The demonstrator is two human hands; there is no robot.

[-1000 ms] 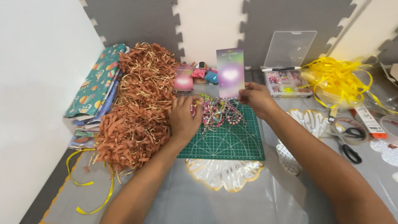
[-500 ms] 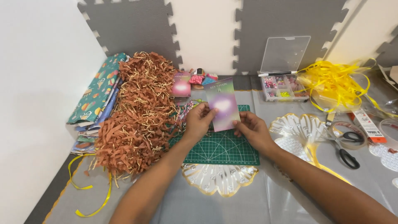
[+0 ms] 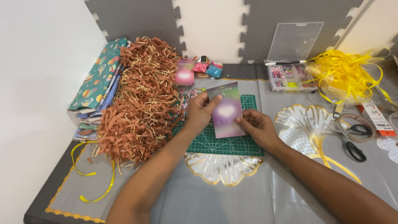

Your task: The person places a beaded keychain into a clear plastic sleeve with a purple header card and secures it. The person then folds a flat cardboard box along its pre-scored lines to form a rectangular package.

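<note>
A purple and green card (image 3: 226, 110) with a pale glow in its middle is held over the green cutting mat (image 3: 226, 143). My left hand (image 3: 200, 112) pinches the card's upper left corner. My right hand (image 3: 256, 126) grips its lower right edge. Both hands hover just above the mat. A second similar pink card (image 3: 185, 72) stands behind, next to the shredded paper. Colourful beads (image 3: 188, 96) lie on the mat behind my left hand, partly hidden.
A big heap of brown shredded paper (image 3: 139, 97) fills the left side, beside folded patterned fabric (image 3: 97, 76). An open bead box (image 3: 290, 76), tangled yellow ribbon (image 3: 346, 74), scissors (image 3: 352, 139), tape and shell-shaped clear trays (image 3: 224, 166) lie around.
The card has come down from a raised position at the back toward me. My left hand left the beads on the mat and took hold of the card.
</note>
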